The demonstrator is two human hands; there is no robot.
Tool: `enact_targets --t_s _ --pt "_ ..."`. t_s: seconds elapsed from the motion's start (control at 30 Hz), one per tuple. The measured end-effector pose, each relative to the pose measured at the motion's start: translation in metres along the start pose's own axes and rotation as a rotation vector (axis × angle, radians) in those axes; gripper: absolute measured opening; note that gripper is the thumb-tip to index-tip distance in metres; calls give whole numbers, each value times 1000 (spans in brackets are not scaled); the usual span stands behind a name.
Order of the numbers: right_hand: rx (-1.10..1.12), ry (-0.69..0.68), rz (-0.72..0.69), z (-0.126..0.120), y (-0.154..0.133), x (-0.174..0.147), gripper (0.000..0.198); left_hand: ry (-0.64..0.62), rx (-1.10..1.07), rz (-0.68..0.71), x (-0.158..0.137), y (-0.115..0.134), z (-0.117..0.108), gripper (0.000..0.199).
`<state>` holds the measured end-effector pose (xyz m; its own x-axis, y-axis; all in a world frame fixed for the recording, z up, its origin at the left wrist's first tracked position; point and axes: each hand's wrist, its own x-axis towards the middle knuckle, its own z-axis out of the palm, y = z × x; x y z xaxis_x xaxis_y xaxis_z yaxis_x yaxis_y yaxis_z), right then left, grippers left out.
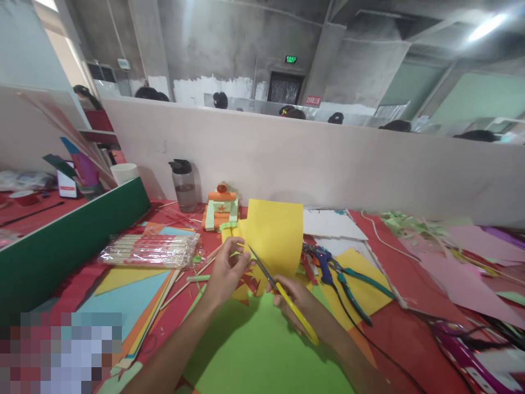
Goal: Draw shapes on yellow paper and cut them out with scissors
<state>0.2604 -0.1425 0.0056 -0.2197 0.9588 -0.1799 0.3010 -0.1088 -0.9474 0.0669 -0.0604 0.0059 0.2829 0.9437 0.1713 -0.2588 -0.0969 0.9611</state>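
Covering lower centre, a broad green paper sheet (258,339) lies before a raised yellow paper rectangle (275,230) at mid-frame, whose left edge the left hand (225,271) pinches, seemingly steadying it for yellow-handled metal scissors (295,312) clasped in the right hand (302,296). At centre right, teal-handled pliers (351,297) and a blue plastic glue gun (324,264) limit the scissors' side room.

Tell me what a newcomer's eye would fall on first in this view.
Probably the bright yellow sheet at mid-picture, with the left hand at its left edge and the yellow-handled scissors in the right hand, their tip near that edge. Next, likely the big green sheet below the hands, then the orange and pale-green model behind, right of the bottle.
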Motion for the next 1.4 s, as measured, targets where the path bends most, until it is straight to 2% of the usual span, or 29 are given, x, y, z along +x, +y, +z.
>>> enact_targets --t_s 0.23,0.4,0.6,0.73,0.83,1.03,1.2,1.4 --pt "-23 27 -1 0 2 2 40 23 7 -19 -2 2 1 35" --pt "15 -2 8 0 3 2 40 17 6 -19 -3 5 2 34" --pt "22 1 18 0 5 2 36 23 0 -35 -2 5 3 37" --pt "6 12 -32 0 2 1 32 9 2 -24 -2 5 3 34" --pt "20 0 -1 0 1 1 32 14 2 -25 -3 5 3 33" --pt "47 -5 46 1 1 2 39 14 -26 -20 -2 4 3 34" --pt "92 -19 9 4 1 1 51 0 -60 -4 -3 9 6 33" --pt "138 3 -9 10 3 1 67 -5 -28 -62 -5 11 9 40"
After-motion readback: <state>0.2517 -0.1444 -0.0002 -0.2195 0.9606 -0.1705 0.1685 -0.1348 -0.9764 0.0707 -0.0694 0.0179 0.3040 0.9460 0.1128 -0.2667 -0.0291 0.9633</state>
